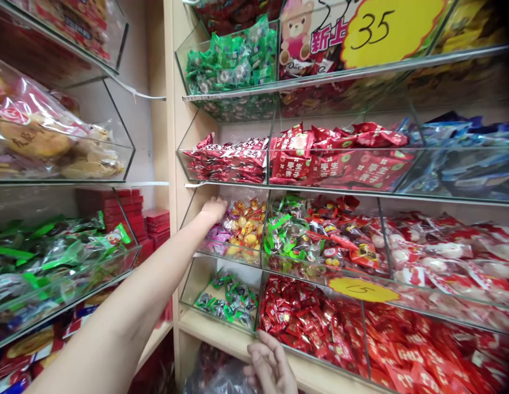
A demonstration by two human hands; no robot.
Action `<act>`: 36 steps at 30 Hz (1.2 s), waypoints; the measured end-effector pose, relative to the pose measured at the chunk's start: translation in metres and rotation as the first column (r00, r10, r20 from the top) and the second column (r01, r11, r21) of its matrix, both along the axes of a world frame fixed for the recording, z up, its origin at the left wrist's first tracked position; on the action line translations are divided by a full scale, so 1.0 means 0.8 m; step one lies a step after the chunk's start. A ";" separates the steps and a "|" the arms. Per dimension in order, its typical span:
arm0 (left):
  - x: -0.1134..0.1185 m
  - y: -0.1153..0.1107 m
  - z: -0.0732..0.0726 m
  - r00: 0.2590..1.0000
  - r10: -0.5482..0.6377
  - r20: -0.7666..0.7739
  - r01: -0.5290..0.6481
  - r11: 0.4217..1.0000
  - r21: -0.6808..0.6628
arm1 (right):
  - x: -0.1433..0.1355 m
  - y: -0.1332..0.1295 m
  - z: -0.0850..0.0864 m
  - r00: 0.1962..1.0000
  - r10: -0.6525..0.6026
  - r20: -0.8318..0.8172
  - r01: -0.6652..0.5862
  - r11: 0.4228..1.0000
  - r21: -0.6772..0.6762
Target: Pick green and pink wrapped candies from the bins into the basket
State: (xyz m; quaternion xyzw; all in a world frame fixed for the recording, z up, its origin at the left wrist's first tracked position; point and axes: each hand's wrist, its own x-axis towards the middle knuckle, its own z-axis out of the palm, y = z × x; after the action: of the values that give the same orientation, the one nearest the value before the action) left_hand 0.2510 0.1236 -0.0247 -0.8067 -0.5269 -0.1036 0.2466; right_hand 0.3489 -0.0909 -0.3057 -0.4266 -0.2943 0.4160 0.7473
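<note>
My left hand (215,209) reaches into a clear bin on the third shelf, at the back left of its purple-wrapped candies (218,239). Yellow-wrapped candies (246,227) lie just to the right of it in the same bin. The fingers are hidden or too blurred to tell what they hold. Lower down, my right hand (271,362) hangs before the wooden shelf edge, below the corner of the bin of red-wrapped candies (307,317). Its fingers are loosely curled and apart, with nothing visible between them.
Green-wrapped candies (229,298) fill part of the bin beneath my left hand. A wooden upright (172,137) stands left of the bins. Clear bin fronts and dividers stick up between sweets. A yellow price tag (363,289) hangs at right; bagged snacks (36,131) fill the left shelves.
</note>
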 end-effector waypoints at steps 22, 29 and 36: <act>-0.049 -0.028 0.022 0.986 -0.165 -0.011 0.163 0.953 0.255 | -0.004 -0.005 0.006 0.997 0.075 -0.004 -0.075 0.997 0.009; -0.052 -0.044 0.004 0.968 -0.251 0.007 0.229 0.892 0.389 | -0.006 -0.007 0.009 0.994 0.106 0.003 -0.106 0.994 0.005; -0.058 -0.068 -0.014 0.899 -0.435 0.055 0.352 0.791 0.500 | -0.009 -0.010 0.011 0.990 0.143 0.012 -0.143 0.990 0.021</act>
State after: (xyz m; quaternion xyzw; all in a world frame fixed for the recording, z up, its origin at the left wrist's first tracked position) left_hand 0.2043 0.0689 -0.0361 -0.8009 -0.3234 -0.3468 0.3657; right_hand 0.3419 -0.0990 -0.2966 -0.3983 -0.3323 0.4630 0.7187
